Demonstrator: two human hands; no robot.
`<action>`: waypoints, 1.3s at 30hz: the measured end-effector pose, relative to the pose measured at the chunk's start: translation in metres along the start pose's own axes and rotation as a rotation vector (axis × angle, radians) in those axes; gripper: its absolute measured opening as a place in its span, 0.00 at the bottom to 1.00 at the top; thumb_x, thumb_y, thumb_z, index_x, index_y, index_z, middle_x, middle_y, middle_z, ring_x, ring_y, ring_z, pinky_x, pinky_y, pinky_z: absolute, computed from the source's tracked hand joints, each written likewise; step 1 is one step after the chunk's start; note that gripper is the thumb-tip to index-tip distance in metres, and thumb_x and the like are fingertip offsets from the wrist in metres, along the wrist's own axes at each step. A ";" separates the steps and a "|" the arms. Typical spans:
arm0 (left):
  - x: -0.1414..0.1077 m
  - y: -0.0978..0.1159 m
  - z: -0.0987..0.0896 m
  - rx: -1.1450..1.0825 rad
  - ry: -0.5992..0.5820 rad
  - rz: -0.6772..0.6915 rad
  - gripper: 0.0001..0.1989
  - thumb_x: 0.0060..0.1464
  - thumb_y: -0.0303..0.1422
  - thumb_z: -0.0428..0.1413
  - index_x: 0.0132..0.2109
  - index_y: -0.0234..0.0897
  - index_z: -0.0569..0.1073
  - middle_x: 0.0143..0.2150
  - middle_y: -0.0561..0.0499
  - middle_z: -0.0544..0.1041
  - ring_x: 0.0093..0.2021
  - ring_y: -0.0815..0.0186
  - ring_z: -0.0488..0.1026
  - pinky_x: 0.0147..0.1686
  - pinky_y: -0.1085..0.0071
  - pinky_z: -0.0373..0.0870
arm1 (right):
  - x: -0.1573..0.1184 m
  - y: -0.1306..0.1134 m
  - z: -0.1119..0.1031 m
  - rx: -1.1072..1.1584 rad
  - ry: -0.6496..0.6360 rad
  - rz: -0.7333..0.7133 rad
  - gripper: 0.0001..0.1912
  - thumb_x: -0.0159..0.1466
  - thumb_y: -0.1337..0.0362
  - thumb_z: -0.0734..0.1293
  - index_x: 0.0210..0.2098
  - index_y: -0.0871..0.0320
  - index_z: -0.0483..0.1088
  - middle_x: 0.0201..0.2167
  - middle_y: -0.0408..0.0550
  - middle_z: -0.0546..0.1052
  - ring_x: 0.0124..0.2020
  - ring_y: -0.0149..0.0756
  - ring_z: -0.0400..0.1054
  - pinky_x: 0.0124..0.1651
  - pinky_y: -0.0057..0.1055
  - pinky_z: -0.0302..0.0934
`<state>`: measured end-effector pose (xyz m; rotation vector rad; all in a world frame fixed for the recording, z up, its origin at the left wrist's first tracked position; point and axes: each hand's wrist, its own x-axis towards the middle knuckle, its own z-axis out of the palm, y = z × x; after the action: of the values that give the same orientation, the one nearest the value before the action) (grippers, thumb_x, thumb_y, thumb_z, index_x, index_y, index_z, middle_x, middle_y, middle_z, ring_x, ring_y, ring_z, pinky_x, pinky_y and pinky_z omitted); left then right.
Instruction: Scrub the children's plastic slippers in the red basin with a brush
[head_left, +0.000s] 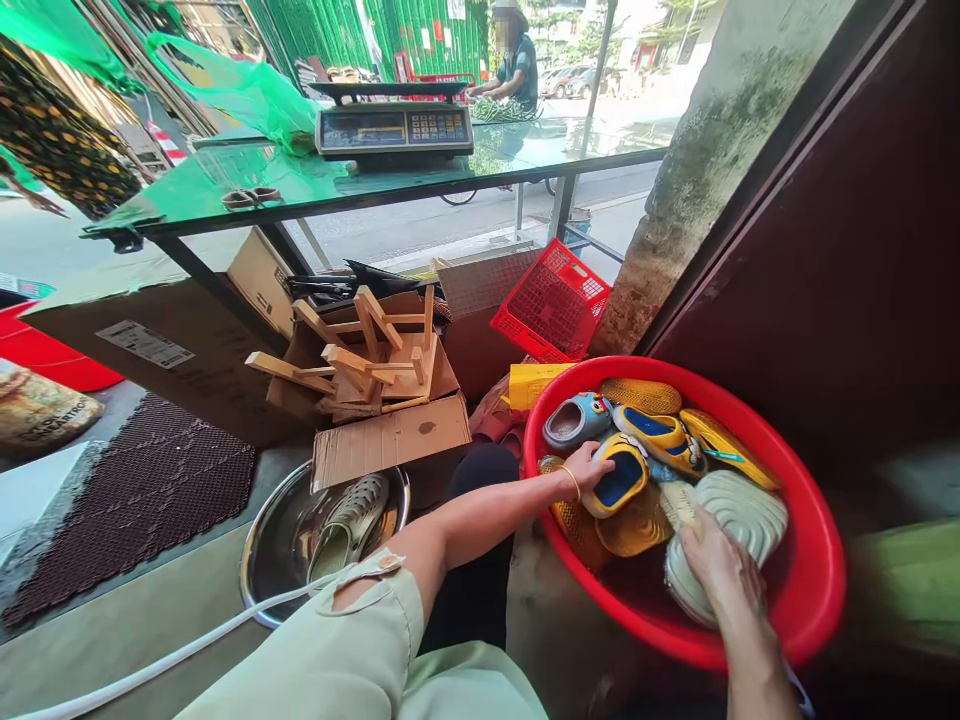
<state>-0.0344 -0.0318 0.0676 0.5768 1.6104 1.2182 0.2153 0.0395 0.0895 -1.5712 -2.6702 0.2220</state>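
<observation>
A large red basin (pixel 821 560) holds water and several shoes. My left hand (pixel 587 470) is closed on the rim of a yellow shoe (pixel 624 478) with a dark blue inside. My right hand (pixel 712 550) grips a pale brush (pixel 677 503), its fingers curled round one end, just above a pale green shoe (pixel 739 510) lying sole up. Behind them in the basin are a grey-blue shoe (pixel 574 420), another yellow-and-blue shoe (pixel 654 430), a yellow sole (pixel 640 395) and a yellow slipper (pixel 724 445) along the right wall.
At lower left a metal bowl (pixel 259 560) holds a grey-green shoe (pixel 351 525), with a white hose (pixel 187 640) across its edge. Wooden stools (pixel 375 360) in a cardboard box and a red crate (pixel 555 300) stand behind. Scales (pixel 394 130) rest on a glass table; a person (pixel 517 70) is beyond.
</observation>
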 end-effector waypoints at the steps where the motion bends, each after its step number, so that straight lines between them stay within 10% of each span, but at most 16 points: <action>1: 0.002 0.001 0.001 -0.107 -0.001 -0.034 0.16 0.53 0.32 0.62 0.49 0.34 0.76 0.42 0.48 0.79 0.47 0.59 0.76 0.54 0.62 0.72 | 0.000 -0.003 -0.003 0.004 0.064 0.024 0.32 0.72 0.52 0.53 0.65 0.63 0.69 0.38 0.61 0.82 0.36 0.51 0.77 0.38 0.40 0.66; 6: 0.003 0.010 0.002 -0.390 -0.093 -0.110 0.08 0.58 0.33 0.58 0.41 0.33 0.77 0.32 0.50 0.78 0.30 0.68 0.76 0.42 0.68 0.76 | -0.002 -0.030 -0.012 0.211 0.490 -0.186 0.33 0.72 0.50 0.56 0.66 0.68 0.66 0.50 0.66 0.80 0.45 0.51 0.77 0.44 0.38 0.67; 11: -0.006 0.008 -0.001 -0.525 -0.360 -0.142 0.15 0.48 0.29 0.64 0.46 0.33 0.80 0.33 0.50 0.80 0.30 0.68 0.76 0.39 0.70 0.75 | 0.007 -0.023 -0.015 0.185 0.565 -0.083 0.32 0.73 0.52 0.55 0.63 0.69 0.71 0.45 0.67 0.81 0.40 0.52 0.77 0.41 0.39 0.67; 16: -0.005 0.000 0.003 -0.329 -0.367 0.065 0.31 0.45 0.29 0.67 0.59 0.39 0.78 0.46 0.49 0.83 0.45 0.60 0.79 0.52 0.61 0.74 | 0.012 -0.007 -0.022 0.189 0.642 0.037 0.33 0.72 0.49 0.57 0.63 0.70 0.70 0.48 0.70 0.80 0.43 0.56 0.76 0.41 0.43 0.67; 21: -0.009 -0.004 0.003 -0.106 -0.319 0.285 0.34 0.50 0.31 0.64 0.65 0.38 0.73 0.56 0.47 0.80 0.57 0.53 0.75 0.60 0.58 0.70 | 0.011 -0.015 -0.016 0.194 0.566 -0.118 0.31 0.71 0.52 0.58 0.63 0.68 0.71 0.47 0.66 0.81 0.42 0.51 0.77 0.42 0.39 0.67; 26: -0.018 0.002 -0.005 0.186 -0.224 0.382 0.33 0.54 0.36 0.61 0.67 0.42 0.69 0.57 0.50 0.79 0.59 0.53 0.75 0.61 0.57 0.69 | 0.017 0.011 -0.018 0.102 0.533 0.100 0.32 0.69 0.49 0.58 0.63 0.65 0.72 0.45 0.66 0.82 0.34 0.51 0.75 0.32 0.40 0.62; 39: -0.019 0.008 -0.012 0.836 -0.041 0.328 0.35 0.52 0.43 0.61 0.65 0.36 0.67 0.62 0.33 0.71 0.62 0.39 0.69 0.62 0.49 0.65 | 0.007 -0.024 -0.016 0.152 0.450 -0.045 0.33 0.70 0.49 0.56 0.62 0.65 0.72 0.41 0.63 0.83 0.34 0.51 0.76 0.34 0.38 0.63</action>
<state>-0.0396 -0.0494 0.0824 1.4203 2.0180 0.6913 0.1931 0.0355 0.1080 -1.3260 -2.2811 0.0566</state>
